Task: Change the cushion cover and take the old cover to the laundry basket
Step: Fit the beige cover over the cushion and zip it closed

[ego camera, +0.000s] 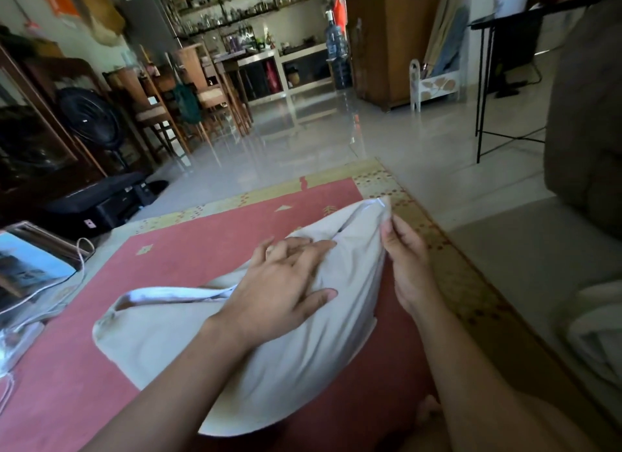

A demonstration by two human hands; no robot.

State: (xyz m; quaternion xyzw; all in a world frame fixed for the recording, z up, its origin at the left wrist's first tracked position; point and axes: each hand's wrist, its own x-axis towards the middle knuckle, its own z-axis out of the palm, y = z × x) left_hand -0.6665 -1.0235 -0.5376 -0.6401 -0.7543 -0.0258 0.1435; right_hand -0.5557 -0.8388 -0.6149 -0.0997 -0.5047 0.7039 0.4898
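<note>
A cushion in a pale beige cover [296, 357] lies on the red rug in front of me. Its open edge faces away from me, and a loose flap of cover [161, 298] trails off to the left. My left hand [282, 283] rests flat on top of the cushion with the fingers spread near the opening. My right hand [407, 260] pinches the cover's far right corner [378, 207] and lifts it a little. No laundry basket is in view.
The red rug [67, 367] has a yellow patterned border [454, 270]. A clear bag and a cord [30, 303] lie at the left, a black printer [101, 202] behind them. A grey sofa [585, 122] stands at the right, pale cloth [595, 330] below it. Shiny tiled floor stretches ahead.
</note>
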